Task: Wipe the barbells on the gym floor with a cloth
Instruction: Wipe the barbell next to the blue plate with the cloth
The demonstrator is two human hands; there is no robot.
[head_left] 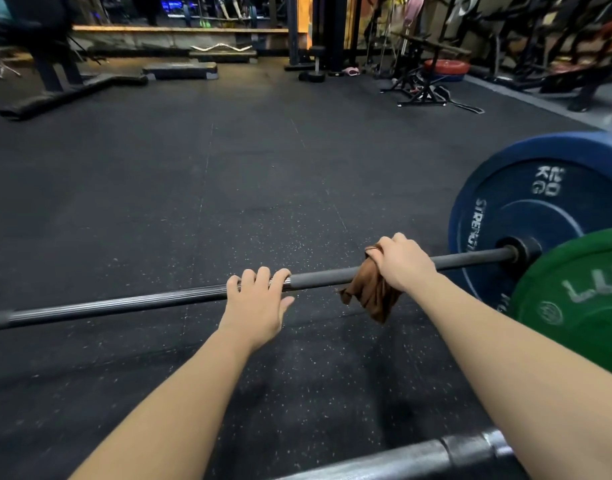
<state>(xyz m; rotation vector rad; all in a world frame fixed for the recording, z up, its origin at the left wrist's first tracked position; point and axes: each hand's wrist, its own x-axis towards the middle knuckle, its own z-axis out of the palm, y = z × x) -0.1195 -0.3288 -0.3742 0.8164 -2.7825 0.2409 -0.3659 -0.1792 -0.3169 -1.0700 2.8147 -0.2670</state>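
right grip wraps cloth, barbell cropped left

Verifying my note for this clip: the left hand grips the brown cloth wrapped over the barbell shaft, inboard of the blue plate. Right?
Not quite: the head view shows the right hand gripping the brown cloth over the barbell shaft, inboard of the blue plate. The left hand holds the shaft without a cloth.

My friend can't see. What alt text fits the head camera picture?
A person's right hand grips a brown cloth on a barbell on the gym floor, while the left hand holds the barbell beside it. A blue weight plate is on its right end, with a green plate nearer the camera.
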